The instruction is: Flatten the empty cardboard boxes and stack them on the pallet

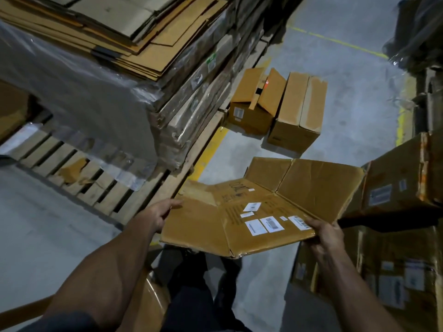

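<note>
From the head camera, a flattened cardboard box (261, 207) is held in the air above the grey floor (354, 97), just in front of the person's legs. The left hand (159, 215) grips its left edge, thumb on top and fingers curled under. The right hand (323, 233) pinches the near right corner, thumb pressed beside the white labels (266, 224). The hands are well apart, one at each side of the sheet.

To the upper left stands the pallet (100, 188), its wooden slats showing at the near end, loaded with a tall stack of flattened cardboard (134, 44) partly wrapped in clear plastic film. Beside the pallet's far corner, two unflattened boxes (275, 106) sit touching on the floor, the left one with its flaps ajar. More boxes (395, 192) are piled at the right edge.
</note>
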Tool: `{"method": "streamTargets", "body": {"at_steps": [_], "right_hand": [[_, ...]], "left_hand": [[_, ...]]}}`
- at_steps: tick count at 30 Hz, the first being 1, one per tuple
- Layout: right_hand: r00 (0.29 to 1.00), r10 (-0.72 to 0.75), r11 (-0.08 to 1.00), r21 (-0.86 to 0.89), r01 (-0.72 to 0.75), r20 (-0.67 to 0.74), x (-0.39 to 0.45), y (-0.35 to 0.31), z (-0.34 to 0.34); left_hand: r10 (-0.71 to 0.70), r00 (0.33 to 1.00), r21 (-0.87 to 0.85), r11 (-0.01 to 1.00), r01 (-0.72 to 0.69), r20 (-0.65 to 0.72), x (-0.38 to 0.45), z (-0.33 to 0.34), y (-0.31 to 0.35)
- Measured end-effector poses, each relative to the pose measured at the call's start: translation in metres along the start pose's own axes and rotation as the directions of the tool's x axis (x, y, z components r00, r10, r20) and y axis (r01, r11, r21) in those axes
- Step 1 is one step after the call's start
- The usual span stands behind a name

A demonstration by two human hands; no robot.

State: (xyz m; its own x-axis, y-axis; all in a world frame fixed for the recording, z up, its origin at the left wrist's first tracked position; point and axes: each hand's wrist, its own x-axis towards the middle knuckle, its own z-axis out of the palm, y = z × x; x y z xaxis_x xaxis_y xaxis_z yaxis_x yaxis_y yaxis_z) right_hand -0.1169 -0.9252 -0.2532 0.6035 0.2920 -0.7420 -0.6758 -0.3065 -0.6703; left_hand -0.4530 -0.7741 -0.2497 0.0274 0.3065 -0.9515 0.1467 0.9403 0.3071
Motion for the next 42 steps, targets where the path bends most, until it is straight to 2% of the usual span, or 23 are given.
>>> {"method": "streamTargets", "body": {"at_steps": [2,6,12,16,23,26,30,34,39,42], "right_hand": [[1.000,-0.004,1.000,0.013,0.004,0.007,0.004,0.006,-0.007],[1.000,0.017,1.000,0.026,-0.017,0.015,0.010,0.009,-0.025],[0.996,0.080,0.981,0.178,-0.072,-0.037,0.018,0.020,-0.053],[0.967,0.250,0.919,0.325,-0.224,-0.040,0.016,0.036,-0.077],[0.935,0.354,0.822,0.463,-0.331,0.039,-0.011,0.042,-0.066],[0.935,0.337,0.754,0.564,-0.338,0.111,-0.022,0.039,-0.059],[0.940,0.286,0.736,0.586,-0.340,0.186,-0.029,0.031,-0.043],[0.928,0.217,0.671,0.644,-0.367,0.302,-0.034,0.022,-0.024],[0.919,0.157,0.696,0.620,-0.362,0.361,-0.039,0.002,0.008],[0.899,0.138,0.685,0.615,-0.390,0.416,-0.043,-0.014,0.035]], "left_hand": [[-0.032,0.999,0.131,0.991,0.030,0.009,0.004,0.006,-0.005],[-0.020,0.999,0.211,0.977,0.026,-0.029,0.004,0.025,-0.012],[0.194,0.980,0.346,0.923,-0.167,-0.044,-0.014,0.054,0.014],[0.354,0.935,0.391,0.865,-0.316,-0.028,-0.042,0.076,0.033],[0.607,0.794,0.521,0.665,-0.535,0.041,-0.105,0.100,0.078],[0.690,0.720,0.522,0.589,-0.617,0.072,-0.135,0.110,0.093],[0.788,0.609,0.531,0.476,-0.700,0.096,-0.176,0.116,0.106],[0.855,0.511,0.483,0.411,-0.773,0.090,-0.208,0.106,0.115],[0.925,0.360,0.390,0.289,-0.874,0.124,-0.232,0.078,0.126],[0.957,0.274,0.317,0.232,-0.920,0.093,-0.240,0.058,0.140]]}}
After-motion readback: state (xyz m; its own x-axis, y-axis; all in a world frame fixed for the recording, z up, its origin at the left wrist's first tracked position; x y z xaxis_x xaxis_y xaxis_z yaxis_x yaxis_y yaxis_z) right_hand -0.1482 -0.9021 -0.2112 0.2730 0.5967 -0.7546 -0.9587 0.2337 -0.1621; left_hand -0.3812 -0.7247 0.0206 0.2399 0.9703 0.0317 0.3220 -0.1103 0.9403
